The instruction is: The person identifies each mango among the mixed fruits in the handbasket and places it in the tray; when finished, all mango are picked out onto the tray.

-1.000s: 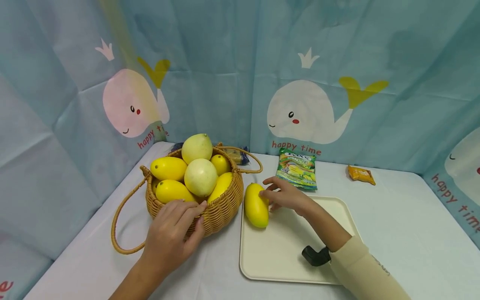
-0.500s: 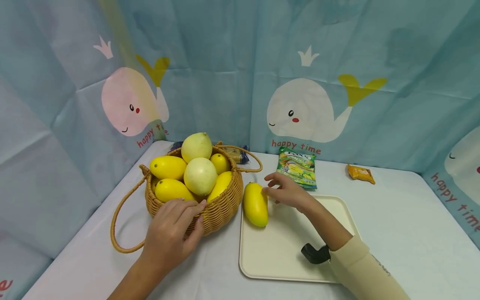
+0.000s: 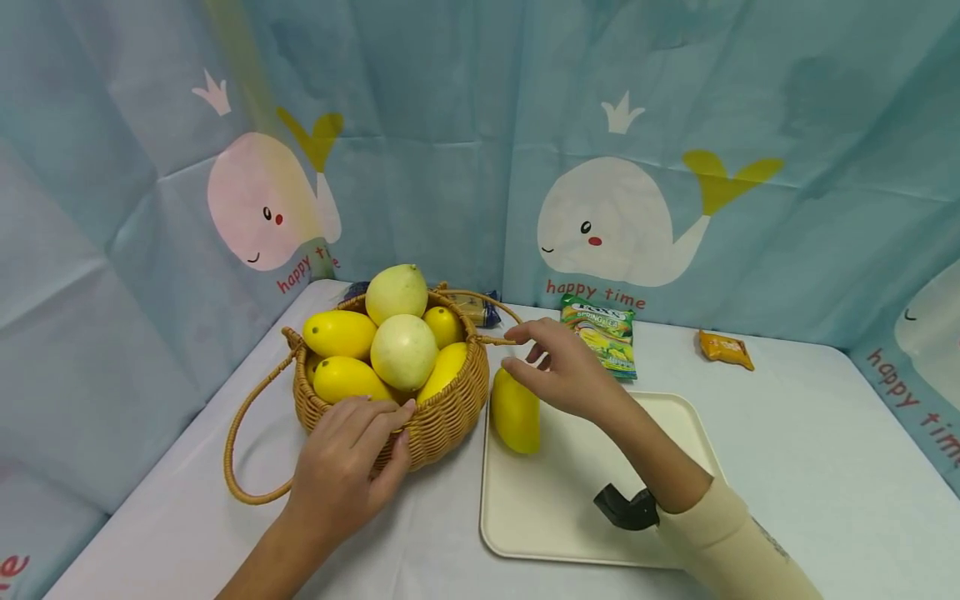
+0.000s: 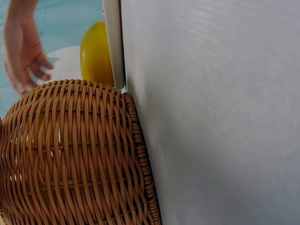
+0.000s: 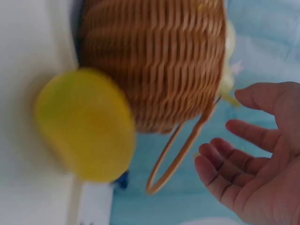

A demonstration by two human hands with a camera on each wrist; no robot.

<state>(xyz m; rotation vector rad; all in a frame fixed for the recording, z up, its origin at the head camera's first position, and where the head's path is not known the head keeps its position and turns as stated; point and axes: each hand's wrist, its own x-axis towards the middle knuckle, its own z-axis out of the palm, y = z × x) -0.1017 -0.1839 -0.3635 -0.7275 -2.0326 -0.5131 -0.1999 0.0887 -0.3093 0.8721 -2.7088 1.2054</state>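
A tan wicker basket (image 3: pixel 446 427) holds several yellow mangoes (image 3: pixel 341 335) and two pale green round fruits (image 3: pixel 403 352). My left hand (image 3: pixel 337 458) holds its front rim, fingers over the edge and thumb against the outside wall. A single mango (image 3: pixel 516 421) lies on the left side of a cream tray (image 3: pixel 570 508), close beside the basket. Over the mango's far end is my right hand (image 3: pixel 566 371), fingers spread and holding nothing. Its fingertips overlap the basket's right handle (image 3: pixel 495 340) in the head view. The right wrist view shows that hand (image 5: pixel 267 159) apart from the mango (image 5: pixel 86 124).
Behind the tray lies a green candy bag (image 3: pixel 606 333). A small orange packet (image 3: pixel 724 349) is farther right, and a blue and gold packet (image 3: pixel 480 310) sits behind the basket. The left handle (image 3: pixel 228 442) sticks out over the table. A whale-print curtain (image 3: pixel 435 167) stands behind.
My right hand has risen from beside the mango and moved toward the basket's right handle, its fingers spreading wider. The mango stays on the tray. My left hand has kept its place.
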